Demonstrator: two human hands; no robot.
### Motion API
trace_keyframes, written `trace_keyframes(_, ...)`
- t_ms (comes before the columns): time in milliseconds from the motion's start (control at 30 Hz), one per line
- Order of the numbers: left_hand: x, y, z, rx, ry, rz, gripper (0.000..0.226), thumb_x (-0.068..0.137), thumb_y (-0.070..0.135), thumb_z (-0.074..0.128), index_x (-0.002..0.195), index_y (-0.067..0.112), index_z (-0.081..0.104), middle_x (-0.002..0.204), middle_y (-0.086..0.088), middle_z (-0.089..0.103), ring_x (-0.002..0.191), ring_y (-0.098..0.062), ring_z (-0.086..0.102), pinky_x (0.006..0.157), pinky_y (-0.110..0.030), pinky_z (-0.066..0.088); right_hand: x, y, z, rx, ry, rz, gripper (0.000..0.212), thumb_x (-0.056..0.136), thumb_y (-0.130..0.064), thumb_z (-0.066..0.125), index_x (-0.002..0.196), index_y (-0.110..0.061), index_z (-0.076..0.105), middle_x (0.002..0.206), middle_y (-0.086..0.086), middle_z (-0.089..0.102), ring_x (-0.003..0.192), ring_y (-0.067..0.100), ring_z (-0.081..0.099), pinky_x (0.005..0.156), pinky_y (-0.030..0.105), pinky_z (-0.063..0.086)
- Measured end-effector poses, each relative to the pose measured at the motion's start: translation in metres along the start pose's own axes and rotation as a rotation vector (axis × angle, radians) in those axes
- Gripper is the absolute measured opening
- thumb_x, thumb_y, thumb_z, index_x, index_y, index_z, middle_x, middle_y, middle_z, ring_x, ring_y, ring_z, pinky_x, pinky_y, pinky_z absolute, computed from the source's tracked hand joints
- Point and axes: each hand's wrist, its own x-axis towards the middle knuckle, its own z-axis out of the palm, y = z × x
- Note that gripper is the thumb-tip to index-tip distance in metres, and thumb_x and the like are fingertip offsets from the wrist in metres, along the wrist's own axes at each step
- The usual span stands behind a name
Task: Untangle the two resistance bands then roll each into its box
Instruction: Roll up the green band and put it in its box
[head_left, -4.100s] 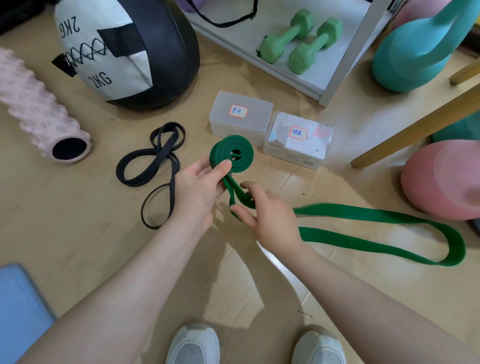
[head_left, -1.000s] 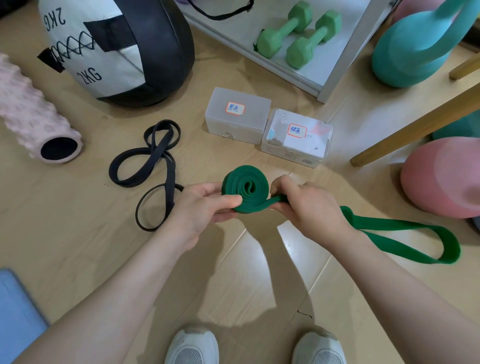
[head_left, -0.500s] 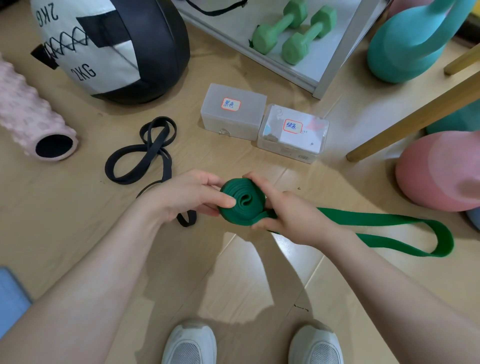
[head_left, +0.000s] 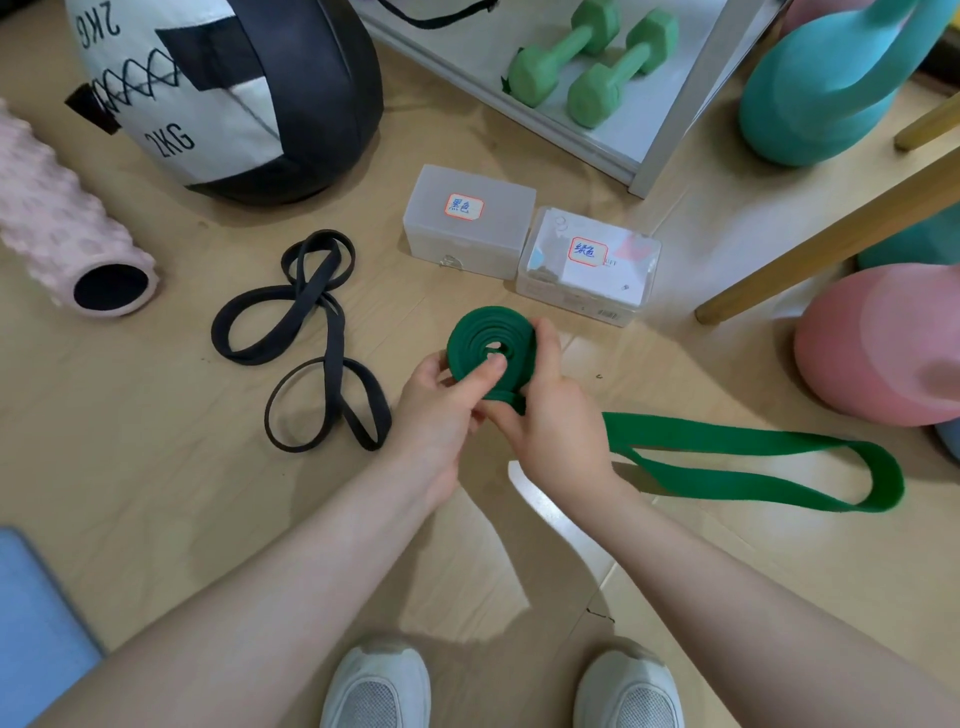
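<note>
You've got two resistance bands: one green band (head_left: 753, 457), one black band (head_left: 311, 338). Two clear boxes: left box (head_left: 467, 234), right box (head_left: 587, 280). Two green dumbbells (head_left: 592, 62), two kettlebells (teal (head_left: 821, 98), pink (head_left: 878, 338)), one medicine ball (head_left: 234, 93), one foam roller (head_left: 62, 228), two shoes (head_left: 379, 686).

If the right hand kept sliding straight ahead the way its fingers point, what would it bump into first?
Beyond the green band it grips, the right hand would probably reach the clear box with the green-ink label first, though depth is hard to judge.
</note>
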Motion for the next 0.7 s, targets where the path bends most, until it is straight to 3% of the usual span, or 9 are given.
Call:
trace_keyframes(67, 0.002, 0.001, -0.005, 0.003, -0.004, 0.008, 0.026, 0.083, 0.015, 0.066, 0.107, 0.013, 0.057, 0.077, 0.001, 0.064, 0.060, -0.009, 0.051, 0.060, -0.025, 0.037, 0.000, -0.003, 0.000, -0.028, -0.015, -0.020, 0.086, 0.086, -0.046, 0.056, 0.146, -0.015, 0.004, 0.086, 0.011, 0.067, 0.079, 0.033, 0.063, 0.062, 0.036, 0.046)
trace_keyframes(233, 0.007, 0.006, -0.010, 0.041, 0.017, 0.047, 0.022, 0.078, 0.015, 0.071, 0.090, 0.019, 0.054, 0.086, -0.005, 0.065, 0.065, -0.013, 0.054, 0.059, -0.024, 0.038, 0.002, -0.005, 0.003, 0.024, 0.002, 0.006, 0.094, 0.082, -0.049, 0.060, 0.148, -0.021, -0.001, 0.085, 0.013, 0.067, 0.078, 0.034, 0.063, 0.062, 0.037, 0.047)
trace_keyframes(333, 0.009, 0.003, -0.012, 0.041, 0.012, 0.046, 0.028, 0.075, 0.016, 0.074, 0.094, 0.017, 0.054, 0.099, -0.011, 0.068, 0.082, -0.022, 0.066, 0.072, -0.031, 0.051, -0.002, 0.003, 0.008, 0.035, 0.000, -0.017, 0.101, 0.085, -0.040, 0.061, 0.142, -0.023, -0.020, 0.088, 0.008, 0.069, 0.079, 0.030, 0.063, 0.061, 0.033, 0.044)
trace_keyframes(400, 0.011, 0.003, -0.015, 0.037, 0.024, 0.025, 0.032, 0.073, 0.018, 0.075, 0.096, 0.018, 0.053, 0.106, -0.014, 0.068, 0.095, -0.027, 0.067, 0.087, -0.038, 0.052, -0.004, 0.008, 0.011, 0.101, -0.003, -0.028, 0.100, 0.086, -0.030, 0.062, 0.141, -0.021, -0.021, 0.091, -0.001, 0.071, 0.077, 0.024, 0.063, 0.060, 0.030, 0.041)
trace_keyframes(467, 0.012, 0.004, -0.016, 0.026, 0.025, 0.009, 0.033, 0.073, 0.017, 0.075, 0.097, 0.016, 0.054, 0.106, -0.014, 0.068, 0.095, -0.026, 0.067, 0.088, -0.038, 0.053, -0.004, 0.013, 0.012, 0.179, -0.016, -0.003, 0.092, 0.086, -0.024, 0.063, 0.147, -0.015, -0.004, 0.085, -0.005, 0.070, 0.069, 0.019, 0.057, 0.060, 0.032, 0.043)
trace_keyframes(500, 0.012, 0.006, -0.017, 0.017, 0.021, 0.005, 0.032, 0.074, 0.016, 0.075, 0.097, 0.015, 0.054, 0.104, -0.013, 0.069, 0.092, -0.025, 0.068, 0.084, -0.036, 0.054, -0.004, 0.015, 0.012, 0.212, -0.023, 0.006, 0.080, 0.085, -0.023, 0.065, 0.146, -0.016, 0.013, 0.082, -0.003, 0.070, 0.068, 0.018, 0.057, 0.062, 0.034, 0.046)
trace_keyframes(567, 0.013, 0.010, -0.018, 0.014, 0.009, 0.001, 0.028, 0.076, 0.014, 0.073, 0.095, 0.014, 0.053, 0.096, -0.010, 0.070, 0.086, -0.021, 0.070, 0.079, -0.032, 0.055, -0.002, 0.019, 0.010, 0.283, -0.010, 0.029, 0.038, 0.082, -0.023, 0.068, 0.114, -0.019, 0.050, 0.077, 0.000, 0.069, 0.069, 0.020, 0.060, 0.066, 0.039, 0.050)
trace_keyframes(633, 0.013, 0.014, -0.021, 0.037, -0.014, -0.003, 0.024, 0.077, 0.014, 0.072, 0.093, 0.014, 0.054, 0.094, -0.009, 0.072, 0.085, -0.021, 0.071, 0.079, -0.032, 0.055, 0.000, 0.022, 0.005, 0.269, 0.023, -0.008, 0.019, 0.080, -0.025, 0.070, 0.084, -0.016, 0.053, 0.068, -0.001, 0.063, 0.062, 0.020, 0.055, 0.061, 0.039, 0.047)
trace_keyframes(700, 0.014, 0.016, -0.024, 0.075, -0.053, -0.027, 0.025, 0.078, 0.016, 0.071, 0.098, 0.014, 0.056, 0.098, -0.010, 0.072, 0.089, -0.022, 0.070, 0.087, -0.036, 0.053, 0.004, 0.026, -0.003, 0.133, 0.035, -0.126, 0.020, 0.080, -0.028, 0.070, 0.081, -0.014, 0.056, 0.066, 0.001, 0.061, 0.059, 0.021, 0.051, 0.056, 0.038, 0.044)
